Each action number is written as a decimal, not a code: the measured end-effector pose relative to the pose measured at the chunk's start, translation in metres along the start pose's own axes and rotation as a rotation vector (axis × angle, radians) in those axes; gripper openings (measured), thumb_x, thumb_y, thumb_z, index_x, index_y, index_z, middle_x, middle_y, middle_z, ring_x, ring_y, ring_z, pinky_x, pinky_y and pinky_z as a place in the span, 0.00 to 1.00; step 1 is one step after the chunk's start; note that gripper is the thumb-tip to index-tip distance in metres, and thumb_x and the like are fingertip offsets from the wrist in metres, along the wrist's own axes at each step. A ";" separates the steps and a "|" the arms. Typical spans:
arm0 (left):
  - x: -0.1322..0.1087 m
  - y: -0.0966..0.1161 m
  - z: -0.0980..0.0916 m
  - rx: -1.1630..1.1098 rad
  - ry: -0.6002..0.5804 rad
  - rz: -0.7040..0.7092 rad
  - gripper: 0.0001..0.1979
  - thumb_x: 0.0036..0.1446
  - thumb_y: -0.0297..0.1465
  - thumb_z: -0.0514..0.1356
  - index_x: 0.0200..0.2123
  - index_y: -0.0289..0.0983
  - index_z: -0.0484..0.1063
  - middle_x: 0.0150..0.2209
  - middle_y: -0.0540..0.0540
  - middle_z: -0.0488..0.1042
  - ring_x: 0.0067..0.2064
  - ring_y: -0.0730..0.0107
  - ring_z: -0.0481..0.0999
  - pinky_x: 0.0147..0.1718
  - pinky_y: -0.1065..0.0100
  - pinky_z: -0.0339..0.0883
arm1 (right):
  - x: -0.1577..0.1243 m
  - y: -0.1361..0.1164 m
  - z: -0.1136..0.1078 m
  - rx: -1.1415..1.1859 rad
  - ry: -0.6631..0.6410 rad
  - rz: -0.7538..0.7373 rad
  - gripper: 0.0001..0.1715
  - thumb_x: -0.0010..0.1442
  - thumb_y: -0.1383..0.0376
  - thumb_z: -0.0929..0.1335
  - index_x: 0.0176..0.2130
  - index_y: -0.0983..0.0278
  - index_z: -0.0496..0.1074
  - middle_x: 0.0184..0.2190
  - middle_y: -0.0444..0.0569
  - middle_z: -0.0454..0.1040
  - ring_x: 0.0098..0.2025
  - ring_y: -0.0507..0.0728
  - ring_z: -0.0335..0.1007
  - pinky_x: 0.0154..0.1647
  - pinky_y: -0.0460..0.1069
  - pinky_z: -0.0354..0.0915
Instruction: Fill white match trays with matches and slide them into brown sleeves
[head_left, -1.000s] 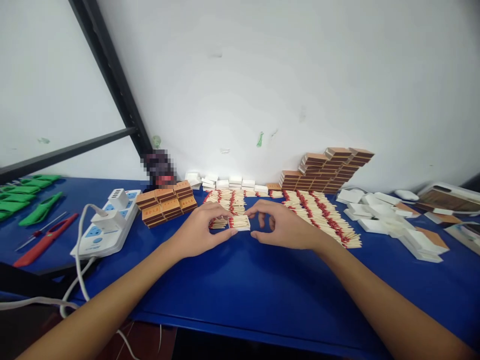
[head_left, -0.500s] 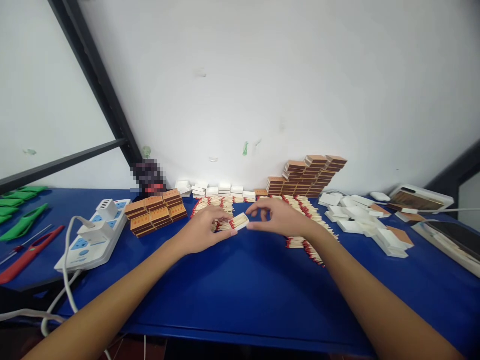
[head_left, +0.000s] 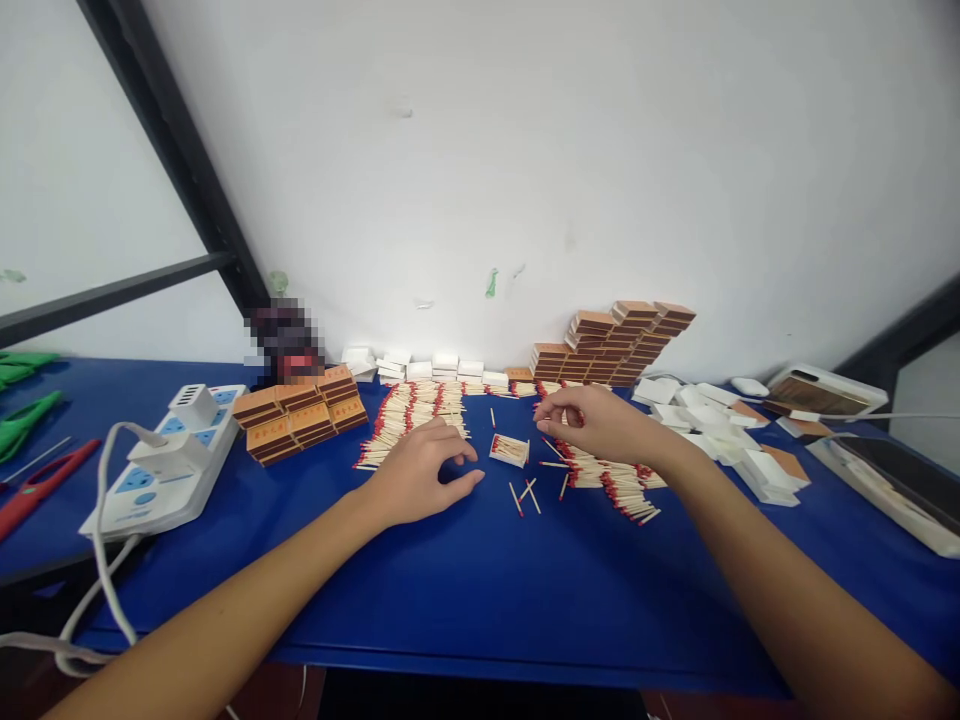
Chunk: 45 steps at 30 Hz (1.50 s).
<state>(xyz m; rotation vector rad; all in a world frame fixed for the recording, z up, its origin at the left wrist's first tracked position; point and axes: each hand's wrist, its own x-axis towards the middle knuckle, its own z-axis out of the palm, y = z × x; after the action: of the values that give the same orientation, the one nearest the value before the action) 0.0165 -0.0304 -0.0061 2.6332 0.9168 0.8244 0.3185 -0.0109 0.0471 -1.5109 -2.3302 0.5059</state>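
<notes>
A small white matchbox tray filled with matches point(head_left: 510, 450) lies on the blue table point(head_left: 480, 590) between my hands, touched by neither. My left hand point(head_left: 420, 472) rests on the table just left of it, fingers loosely curved and apart, holding nothing. My right hand point(head_left: 604, 425) hovers just right of the tray over a heap of red-tipped matches point(head_left: 611, 475), fingertips pinched together; what they hold, if anything, is too small to see. A few loose matches point(head_left: 526, 493) lie scattered in front of the tray.
Another heap of matches point(head_left: 412, 410) lies behind my left hand. Brown matchbox stacks stand at the left point(head_left: 300, 415) and against the wall point(head_left: 615, 345). White trays point(head_left: 720, 430) lie right, with a power strip point(head_left: 161, 455) and red cutter point(head_left: 41, 485) left.
Both hands have let go of the filled tray, which now lies on the table. A few matches have spilled beside it. My right hand moved right to the match heap.
</notes>
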 end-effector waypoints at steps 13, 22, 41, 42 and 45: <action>0.020 0.011 0.000 0.224 -0.095 0.056 0.11 0.69 0.38 0.62 0.44 0.37 0.80 0.40 0.42 0.79 0.46 0.54 0.76 0.47 0.53 0.71 | 0.001 0.000 0.040 -0.095 0.015 -0.130 0.12 0.65 0.65 0.67 0.44 0.61 0.81 0.40 0.53 0.75 0.41 0.60 0.71 0.43 0.55 0.66; 0.026 0.016 0.009 0.334 -0.073 -0.033 0.29 0.63 0.58 0.62 0.45 0.36 0.81 0.41 0.39 0.80 0.46 0.50 0.76 0.50 0.49 0.71 | -0.012 -0.006 0.032 0.096 -0.067 -0.197 0.15 0.64 0.70 0.67 0.44 0.59 0.82 0.37 0.49 0.74 0.37 0.57 0.70 0.38 0.52 0.66; 0.016 0.001 0.005 0.206 -0.033 0.014 0.23 0.61 0.54 0.67 0.35 0.38 0.80 0.38 0.43 0.77 0.45 0.54 0.73 0.50 0.52 0.69 | -0.009 0.017 0.041 -0.057 -0.038 -0.140 0.09 0.71 0.61 0.65 0.38 0.60 0.72 0.43 0.53 0.71 0.44 0.60 0.70 0.44 0.55 0.66; 0.017 0.003 0.005 0.166 -0.028 0.019 0.24 0.60 0.56 0.67 0.33 0.38 0.79 0.37 0.43 0.77 0.44 0.55 0.73 0.49 0.52 0.68 | -0.009 0.016 0.041 -0.051 -0.005 -0.146 0.10 0.72 0.61 0.64 0.38 0.60 0.71 0.43 0.53 0.72 0.44 0.61 0.70 0.45 0.56 0.66; 0.016 0.010 0.005 0.001 -0.051 0.042 0.20 0.65 0.50 0.64 0.31 0.40 0.80 0.36 0.45 0.76 0.42 0.60 0.74 0.48 0.55 0.68 | -0.011 0.012 0.041 -0.034 0.071 -0.116 0.11 0.73 0.59 0.63 0.38 0.59 0.69 0.42 0.53 0.74 0.44 0.62 0.71 0.44 0.56 0.66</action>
<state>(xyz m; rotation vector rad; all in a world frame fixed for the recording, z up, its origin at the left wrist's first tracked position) 0.0348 -0.0285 0.0011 2.6695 0.8522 0.7628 0.3147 -0.0214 0.0046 -1.3752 -2.3661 0.3790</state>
